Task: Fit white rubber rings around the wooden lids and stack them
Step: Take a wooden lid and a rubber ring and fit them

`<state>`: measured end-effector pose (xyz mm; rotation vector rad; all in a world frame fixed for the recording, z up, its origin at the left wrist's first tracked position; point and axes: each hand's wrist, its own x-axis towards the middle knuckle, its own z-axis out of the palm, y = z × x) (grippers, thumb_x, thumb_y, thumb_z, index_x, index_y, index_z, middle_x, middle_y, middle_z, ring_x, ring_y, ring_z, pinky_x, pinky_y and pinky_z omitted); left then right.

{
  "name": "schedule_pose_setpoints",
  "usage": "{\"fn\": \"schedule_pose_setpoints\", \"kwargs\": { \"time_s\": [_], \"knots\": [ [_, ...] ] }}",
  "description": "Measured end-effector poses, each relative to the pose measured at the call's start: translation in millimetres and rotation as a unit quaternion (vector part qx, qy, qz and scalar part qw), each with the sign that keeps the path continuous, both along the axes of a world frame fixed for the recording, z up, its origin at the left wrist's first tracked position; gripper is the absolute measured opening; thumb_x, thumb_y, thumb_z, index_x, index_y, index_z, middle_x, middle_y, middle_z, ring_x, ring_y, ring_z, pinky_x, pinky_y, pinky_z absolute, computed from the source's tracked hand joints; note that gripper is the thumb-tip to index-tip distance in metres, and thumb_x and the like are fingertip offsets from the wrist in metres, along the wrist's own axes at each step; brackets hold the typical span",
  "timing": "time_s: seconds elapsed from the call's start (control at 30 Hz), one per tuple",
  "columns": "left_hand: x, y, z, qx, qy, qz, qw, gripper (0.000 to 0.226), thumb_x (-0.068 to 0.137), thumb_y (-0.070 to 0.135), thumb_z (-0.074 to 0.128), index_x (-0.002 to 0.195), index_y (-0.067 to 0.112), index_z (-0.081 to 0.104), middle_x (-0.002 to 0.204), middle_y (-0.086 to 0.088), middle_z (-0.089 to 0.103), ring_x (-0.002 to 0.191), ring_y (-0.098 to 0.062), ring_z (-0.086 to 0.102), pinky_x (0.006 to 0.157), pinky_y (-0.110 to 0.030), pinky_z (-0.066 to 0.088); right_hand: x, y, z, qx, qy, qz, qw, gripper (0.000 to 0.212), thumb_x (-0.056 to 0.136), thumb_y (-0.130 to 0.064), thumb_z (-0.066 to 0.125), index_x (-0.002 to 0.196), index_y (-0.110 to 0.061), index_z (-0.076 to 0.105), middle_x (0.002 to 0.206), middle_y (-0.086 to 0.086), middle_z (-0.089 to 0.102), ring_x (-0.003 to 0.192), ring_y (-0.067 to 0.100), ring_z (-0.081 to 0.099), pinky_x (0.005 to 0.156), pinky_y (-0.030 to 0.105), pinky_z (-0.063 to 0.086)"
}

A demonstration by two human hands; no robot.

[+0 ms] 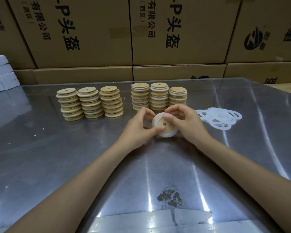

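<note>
Two hands work on one lid (pixel 164 126) near the middle of the table (pixel 57 165). The left hand (pixel 139 128) holds the lid from its left side, thumb pressed on the wooden face beside the centre hole. The right hand (pixel 185 125) holds it from the right, thumb tip on the upper face, fingers curled behind. Both hands are closed on this lid, which is tilted toward the camera. A white ring (pixel 168 134) shows along the lower right edge of the lid; I judge it is seated there and not yet all around. So the step in hand is the fitting. The next move, I think, calls for rolling the ring over the remaining edge and then placing the lid on a finished stack.

Just right of the grip lies one loose pile of rings (pixel 220 117); their number I cannot count. Beyond the grip stand three ringed stacks (pixel 159 96). Further left of them stand three bare stacks (pixel 90 102), well apart from the hands. Behind the table are cardboard boxes (pixel 91 31).
</note>
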<state>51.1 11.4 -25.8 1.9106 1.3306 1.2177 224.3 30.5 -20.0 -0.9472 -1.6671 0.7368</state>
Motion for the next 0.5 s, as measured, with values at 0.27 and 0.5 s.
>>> {"fn": "schedule_pose_setpoints", "kwargs": {
  "time_s": [0.27, 0.5],
  "knots": [
    [-3.0, -1.0, 2.9, 0.09, -0.031, 0.019, 0.995, 0.035, 0.073, 0.015, 0.08, 0.086, 0.033, 0.053, 0.084, 0.008, 0.065, 0.079, -0.008, 0.066, 0.074, -0.032, 0.057, -1.5, -2.7, 1.0, 0.029, -0.028, -0.004, 0.999, 0.016, 0.084, -0.019, 0.071, 0.079, -0.027, 0.058, 0.081, -0.009, 0.068, 0.079, 0.0, 0.064, 0.069, 0.023, 0.05],
    [-0.6, -5.2, 6.8, 0.074, -0.086, 0.024, 0.993, 0.017, 0.077, 0.013, 0.077, 0.081, 0.023, 0.064, 0.084, 0.003, 0.071, 0.083, -0.007, 0.068, 0.078, -0.025, 0.054, -4.4, -5.4, -0.4, 0.024, -0.024, -0.013, 0.999, 0.019, 0.087, -0.017, 0.066, 0.078, -0.031, 0.056, 0.087, -0.004, 0.069, 0.088, 0.013, 0.065, 0.077, 0.044, 0.056]
  ]
}}
